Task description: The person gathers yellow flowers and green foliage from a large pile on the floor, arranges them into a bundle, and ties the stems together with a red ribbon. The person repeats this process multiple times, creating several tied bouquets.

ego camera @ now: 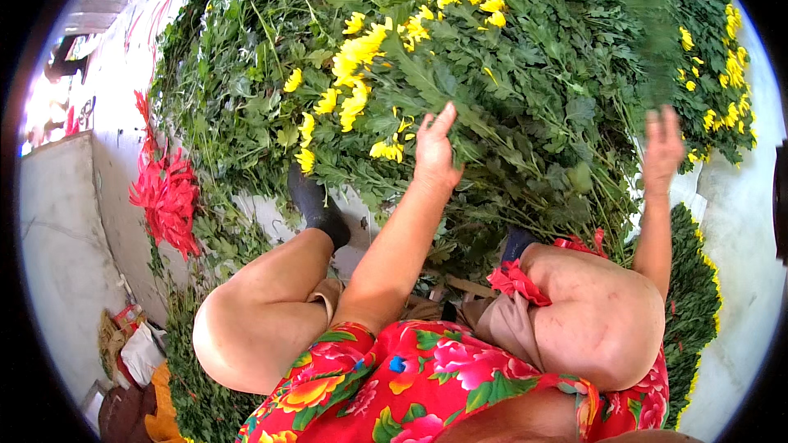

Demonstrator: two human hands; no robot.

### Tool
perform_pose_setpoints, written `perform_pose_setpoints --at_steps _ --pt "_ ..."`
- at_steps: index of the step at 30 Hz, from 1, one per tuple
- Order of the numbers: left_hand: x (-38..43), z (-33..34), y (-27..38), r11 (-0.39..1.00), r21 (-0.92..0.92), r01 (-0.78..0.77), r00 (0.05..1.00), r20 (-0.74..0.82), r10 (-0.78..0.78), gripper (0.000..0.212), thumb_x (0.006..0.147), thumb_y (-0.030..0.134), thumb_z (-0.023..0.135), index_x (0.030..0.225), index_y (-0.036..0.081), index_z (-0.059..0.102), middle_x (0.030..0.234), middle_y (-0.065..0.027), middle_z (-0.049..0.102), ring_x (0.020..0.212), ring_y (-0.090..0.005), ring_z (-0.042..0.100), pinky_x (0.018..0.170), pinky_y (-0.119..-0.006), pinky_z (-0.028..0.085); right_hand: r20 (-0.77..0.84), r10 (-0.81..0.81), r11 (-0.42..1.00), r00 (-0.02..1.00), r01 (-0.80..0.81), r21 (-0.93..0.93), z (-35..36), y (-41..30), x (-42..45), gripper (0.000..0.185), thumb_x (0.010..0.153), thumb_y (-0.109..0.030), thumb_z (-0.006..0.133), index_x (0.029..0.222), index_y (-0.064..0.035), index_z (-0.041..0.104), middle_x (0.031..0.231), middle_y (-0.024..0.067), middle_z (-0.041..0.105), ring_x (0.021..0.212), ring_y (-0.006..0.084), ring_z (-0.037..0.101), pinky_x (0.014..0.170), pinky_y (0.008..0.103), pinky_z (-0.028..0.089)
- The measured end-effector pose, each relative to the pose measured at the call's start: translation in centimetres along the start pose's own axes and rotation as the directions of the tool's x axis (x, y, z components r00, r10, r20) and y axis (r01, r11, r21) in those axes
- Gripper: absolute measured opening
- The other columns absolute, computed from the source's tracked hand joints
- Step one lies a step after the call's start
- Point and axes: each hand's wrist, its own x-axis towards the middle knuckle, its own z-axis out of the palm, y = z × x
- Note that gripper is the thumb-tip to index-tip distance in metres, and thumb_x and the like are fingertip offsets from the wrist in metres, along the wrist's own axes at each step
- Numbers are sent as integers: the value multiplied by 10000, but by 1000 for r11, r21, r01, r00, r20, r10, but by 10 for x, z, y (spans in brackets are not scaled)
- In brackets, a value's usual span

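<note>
Leafy chrysanthemum stems point(529, 104) with yellow flower heads point(360, 52) spread in a thick heap in front of me. My left hand point(437, 151) is at the middle of the heap, with stems and leaves between its thumb and raised fingers. Part of its grip is hidden by foliage. Farther right, my right hand point(663, 147) is blurred, its fingers pointing away from me. A streak of blurred green foliage point(655, 37) reaches to its fingertips; whether the fingers hold it I cannot tell.
Red ties or strips point(166, 197) hang at the left, and more red strips point(520, 283) lie on my right knee. Stacked flower bunches point(692, 301) stand at the right. A pale low wall point(68, 221) and bags point(143, 354) are at the left.
</note>
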Motion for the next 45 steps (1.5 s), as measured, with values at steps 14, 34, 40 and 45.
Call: perform_pose_setpoints --at_steps 14,34,40,45 --pt "20 -27 -19 946 -259 193 939 329 -102 413 948 206 670 1330 118 541 1285 -82 641 1192 -303 614 1049 -496 492 514 -331 913 792 130 388 65 -121 -101 490 889 -52 703 1365 -63 585 1055 177 664 868 380 668 758 388 552" --pt "15 -64 6 997 -79 28 912 410 7 391 943 206 653 1289 24 624 1177 -132 703 1093 -336 687 958 -505 564 346 -378 920 859 305 247 73 -107 -58 481 871 -294 752 1252 -35 614 1111 157 660 1020 359 633 864 439 542" --pt "14 -73 5 998 -57 -7 923 383 28 403 950 227 644 1303 33 620 1202 -135 697 1091 -330 688 960 -485 559 591 -123 988 797 154 -3 92 -58 -83 658 716 -155 840 1294 -14 557 1160 187 634 1073 374 614 877 468 544" --pt "5 -69 7 1000 19 11 940 340 -17 420 945 240 645 1308 31 620 1236 -135 688 1104 -318 684 954 -472 561 705 -221 975 673 177 137 66 -76 -103 643 743 -254 837 1303 -22 621 1211 220 640 1122 402 616 956 446 527"
